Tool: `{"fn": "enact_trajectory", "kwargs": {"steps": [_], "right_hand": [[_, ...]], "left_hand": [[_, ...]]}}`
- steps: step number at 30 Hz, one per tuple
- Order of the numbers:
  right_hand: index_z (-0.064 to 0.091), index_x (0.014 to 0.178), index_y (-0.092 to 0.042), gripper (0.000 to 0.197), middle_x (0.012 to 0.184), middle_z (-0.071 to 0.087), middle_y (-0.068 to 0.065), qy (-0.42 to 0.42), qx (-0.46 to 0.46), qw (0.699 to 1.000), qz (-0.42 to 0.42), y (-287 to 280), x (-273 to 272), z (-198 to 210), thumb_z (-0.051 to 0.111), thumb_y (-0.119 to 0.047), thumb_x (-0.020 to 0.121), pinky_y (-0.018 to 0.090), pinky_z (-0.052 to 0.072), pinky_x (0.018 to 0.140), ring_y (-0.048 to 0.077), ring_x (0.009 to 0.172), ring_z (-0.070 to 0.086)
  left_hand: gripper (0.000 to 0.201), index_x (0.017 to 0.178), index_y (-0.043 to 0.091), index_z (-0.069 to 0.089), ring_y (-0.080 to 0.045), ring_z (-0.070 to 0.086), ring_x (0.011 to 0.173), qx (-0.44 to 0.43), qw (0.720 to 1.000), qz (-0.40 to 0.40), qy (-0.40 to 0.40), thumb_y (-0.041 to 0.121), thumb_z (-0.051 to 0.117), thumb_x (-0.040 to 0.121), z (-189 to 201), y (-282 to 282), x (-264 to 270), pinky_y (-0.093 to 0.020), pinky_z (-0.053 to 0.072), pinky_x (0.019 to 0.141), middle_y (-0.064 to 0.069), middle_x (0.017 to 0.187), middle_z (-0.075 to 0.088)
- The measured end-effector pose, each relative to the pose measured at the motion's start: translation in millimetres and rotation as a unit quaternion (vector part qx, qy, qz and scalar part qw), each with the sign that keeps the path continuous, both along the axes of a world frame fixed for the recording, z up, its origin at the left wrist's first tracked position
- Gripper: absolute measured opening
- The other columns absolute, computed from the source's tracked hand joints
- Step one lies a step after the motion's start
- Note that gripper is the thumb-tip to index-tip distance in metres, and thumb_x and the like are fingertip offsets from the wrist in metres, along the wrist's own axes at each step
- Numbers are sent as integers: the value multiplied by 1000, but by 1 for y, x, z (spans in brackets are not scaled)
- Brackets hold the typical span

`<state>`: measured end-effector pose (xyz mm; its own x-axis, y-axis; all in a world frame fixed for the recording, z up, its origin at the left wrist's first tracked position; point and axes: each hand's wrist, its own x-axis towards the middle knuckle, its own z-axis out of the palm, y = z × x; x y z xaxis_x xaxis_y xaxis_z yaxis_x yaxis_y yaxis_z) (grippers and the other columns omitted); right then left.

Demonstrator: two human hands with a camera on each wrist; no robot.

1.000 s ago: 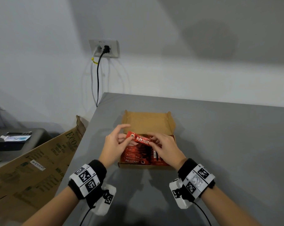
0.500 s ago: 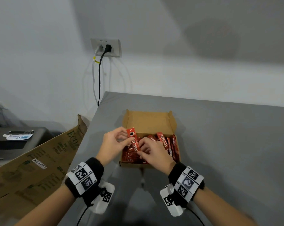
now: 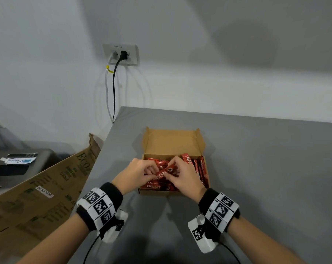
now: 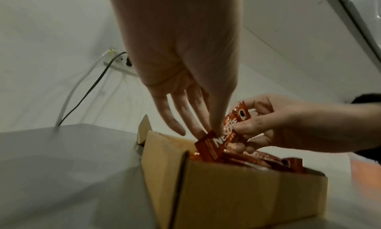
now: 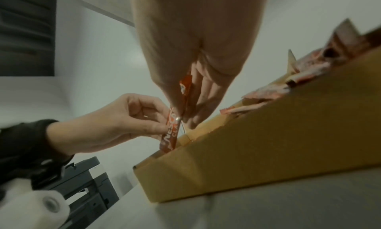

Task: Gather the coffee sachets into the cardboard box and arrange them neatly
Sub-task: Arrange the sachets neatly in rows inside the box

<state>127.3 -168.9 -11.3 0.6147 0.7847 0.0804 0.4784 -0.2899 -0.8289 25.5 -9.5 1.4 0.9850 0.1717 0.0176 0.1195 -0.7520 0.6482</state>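
Cardboard, head view: I see the shallow brown cardboard box (image 3: pixel 173 141) on the grey table (image 3: pixel 266 168), glossy red coffee sachets (image 3: pixel 201 168) inside, some on edge at right.
Head view, hands: left hand (image 3: pixel 134 174) and right hand (image 3: pixel 184 178) both pinch one sachet (image 3: pixel 164 173) over the box.
Left wrist view: sachet tilted, its low end among the others (foil crinkled).
Right wrist view: box wall hides most contents.
Surroundings: wall socket (image 3: pixel 121 54), flattened carton (image 3: pixel 37 193) leaning left of the table.
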Motion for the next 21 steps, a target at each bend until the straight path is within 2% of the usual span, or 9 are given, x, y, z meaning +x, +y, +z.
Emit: {"fn": "enact_trajectory", "kwargs": {"steps": [3,4,6,8,10,14,18,21], "right_hand": [[63,83,-22,7,77,59,-13,-57,-82,994,48,-2,-1,-4,69,-25,82,15,39,66,-2,70,53],[66,83,-22,7,79,60,-12,-73,-105,990,59,-2,-1,-3,68,-29,82,16,39,66,-1,70,52],[70,86,-22,10,81,58,-12,-101,-132,984,71,-4,0,2,65,-31,83,13,36,65,-2,70,48],[72,88,-22,10,86,58,-11,-122,-156,976,89,-4,1,7,65,-27,84,12,35,69,-1,73,47],[73,90,-21,9,95,64,-7,-127,-188,967,119,-3,2,12,68,-24,83,17,41,77,5,83,56],[73,92,-18,11,92,71,-3,-164,-212,956,118,-1,3,16,65,-18,84,24,49,81,11,87,64],[71,96,-18,17,100,70,-2,-230,-248,932,132,4,-2,15,57,-14,87,30,45,85,17,97,61],[71,97,-17,19,103,68,0,-235,-254,929,128,7,-5,11,55,-12,87,32,45,84,20,101,59]], "left_hand": [[10,87,12,71,10,60,69,-2,999,-20,42,14,73,78,-1,0,-5,-5,46,69,1,82,70],[10,89,11,72,8,60,66,0,998,-33,56,14,72,79,0,0,-6,-4,45,68,0,84,71],[13,93,10,73,4,59,68,29,995,-58,80,13,70,81,2,1,-6,-3,43,67,0,89,71],[13,93,9,74,-7,63,77,61,991,-69,93,14,68,82,2,0,-4,-9,46,72,-2,93,71],[11,89,8,74,-14,64,82,79,990,-71,96,13,67,82,0,-1,-2,-19,50,77,-4,93,71],[11,90,9,73,-9,62,82,80,991,-61,93,12,65,83,-4,-2,-1,-18,50,76,-3,93,70],[13,89,12,72,-5,59,76,73,990,-65,98,21,69,81,-4,-3,0,-18,51,74,-1,90,69],[19,86,12,72,-5,60,75,73,988,-75,112,30,71,79,-5,-3,1,-17,50,71,2,87,68]]}}
